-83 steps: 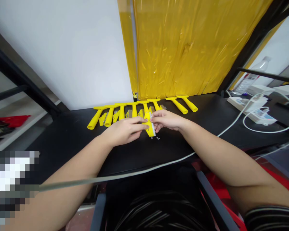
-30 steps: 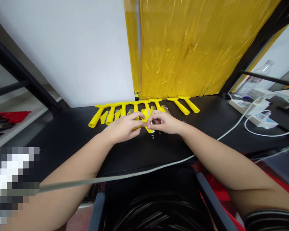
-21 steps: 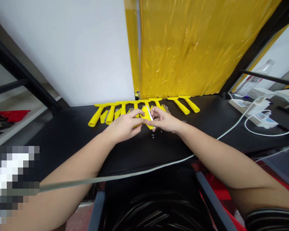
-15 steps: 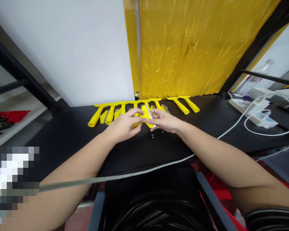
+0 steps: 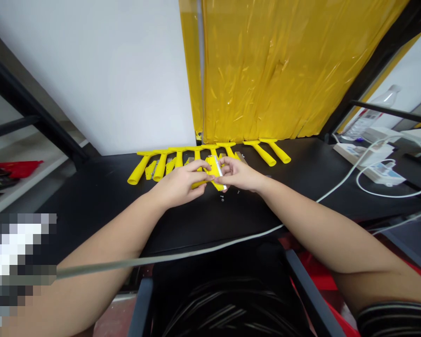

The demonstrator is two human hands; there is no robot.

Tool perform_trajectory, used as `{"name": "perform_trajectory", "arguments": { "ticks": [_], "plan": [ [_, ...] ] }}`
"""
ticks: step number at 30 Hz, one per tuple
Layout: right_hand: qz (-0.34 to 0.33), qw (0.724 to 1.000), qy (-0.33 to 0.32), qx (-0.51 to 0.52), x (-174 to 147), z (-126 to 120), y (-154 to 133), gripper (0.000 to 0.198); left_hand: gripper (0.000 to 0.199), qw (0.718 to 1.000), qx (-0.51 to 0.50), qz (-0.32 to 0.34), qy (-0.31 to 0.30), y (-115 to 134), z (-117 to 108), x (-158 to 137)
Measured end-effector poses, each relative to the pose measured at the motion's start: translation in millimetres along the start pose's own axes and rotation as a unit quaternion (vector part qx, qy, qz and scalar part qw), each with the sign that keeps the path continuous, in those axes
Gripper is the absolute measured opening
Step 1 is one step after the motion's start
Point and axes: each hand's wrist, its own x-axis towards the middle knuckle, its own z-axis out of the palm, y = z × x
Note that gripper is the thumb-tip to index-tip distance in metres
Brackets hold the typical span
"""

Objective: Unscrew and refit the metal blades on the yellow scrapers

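Observation:
Both hands hold a yellow T-shaped scraper (image 5: pixel 214 169) with a silver strip along its right edge, over the near middle of the black table. My left hand (image 5: pixel 182 185) is closed around its handle side, thumb and fingers bent. My right hand (image 5: pixel 236 174) pinches the silver-edged side between thumb and fingers. The fingers hide part of the scraper. Below it on the tabletop lie tiny metal screws (image 5: pixel 222 199). Behind the hands, a row of yellow T-shaped handles (image 5: pixel 139 169) lies along the back edge, with small yellow plates (image 5: pixel 150 170) among them.
A white panel (image 5: pixel 101 70) and yellow film (image 5: pixel 284 70) rise behind the black table (image 5: pixel 101 206). White cables (image 5: pixel 210 250) cross in front of my arms. Power strips (image 5: pixel 366 161) and a plastic bottle (image 5: pixel 370 112) stand at the right, beside the black frame.
The scraper has tilted slightly and shifted a little downward in my hands. Both hands keep their hold; the handles on the table have not moved.

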Motion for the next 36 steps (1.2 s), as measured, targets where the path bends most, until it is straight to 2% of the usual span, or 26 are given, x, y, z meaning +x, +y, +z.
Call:
{"name": "perform_trajectory", "arguments": {
  "ticks": [3,5,6,8,11,14,18,21,24,26,29,32,34,36],
  "plan": [
    [-0.087,0.990,0.052,-0.097,-2.7,-7.5,-1.4,0.059,0.027,1.000,0.000,-0.003,-0.008,-3.1,-1.2,-0.4],
    [-0.154,0.964,0.064,-0.206,-8.9,-15.8,-9.0,0.042,0.027,1.000,0.002,-0.007,-0.017,-6.0,-2.8,-1.1],
    [-0.174,0.948,0.037,-0.264,-12.7,-19.9,-13.7,0.030,0.027,1.000,0.003,-0.009,-0.023,-7.6,-3.8,-1.7],
    [-0.173,0.919,-0.071,-0.346,-19.8,-25.5,-22.2,0.012,0.027,0.999,0.004,-0.016,-0.036,-11.2,-5.5,-3.1],
    [-0.139,0.892,-0.183,-0.389,-25.1,-24.8,-27.6,0.012,0.027,0.998,0.007,-0.029,-0.051,-15.9,-6.9,-5.1],
    [-0.131,0.877,-0.207,-0.413,-23.7,-17.3,-25.2,0.014,0.028,0.997,0.011,-0.041,-0.061,-18.3,-7.5,-6.0],
    [-0.115,0.868,-0.188,-0.445,-21.4,-9.5,-22.3,0.009,0.029,0.996,0.013,-0.052,-0.069,-17.8,-8.2,-6.0],
    [-0.107,0.869,-0.186,-0.446,-23.1,-8.8,-23.5,0.006,0.029,0.996,0.020,-0.055,-0.064,-16.9,-8.7,-6.0],
    [-0.104,0.887,-0.175,-0.415,-25.0,-11.9,-25.5,0.006,0.029,0.997,0.027,-0.048,-0.056,-15.8,-8.7,-5.9],
    [-0.101,0.911,-0.135,-0.376,-24.0,-14.9,-25.6,0.010,0.029,0.997,0.032,-0.037,-0.055,-14.1,-8.2,-5.5],
    [-0.130,0.943,-0.030,-0.306,-17.5,-17.5,-21.8,0.017,0.028,0.998,0.032,-0.015,-0.052,-9.5,-5.9,-4.3],
    [-0.173,0.947,0.061,-0.265,-8.9,-16.0,-15.4,0.022,0.027,0.998,0.030,0.013,-0.055,-3.3,-2.0,-3.0],
    [-0.167,0.955,0.072,-0.236,-5.0,-13.1,-12.1,0.026,0.028,0.997,0.035,0.036,-0.054,0.4,0.6,-2.3],
    [-0.132,0.974,0.064,-0.176,-3.3,-9.4,-10.4,0.032,0.029,0.996,0.041,0.056,-0.048,3.5,2.3,-1.9]
  ]
}}
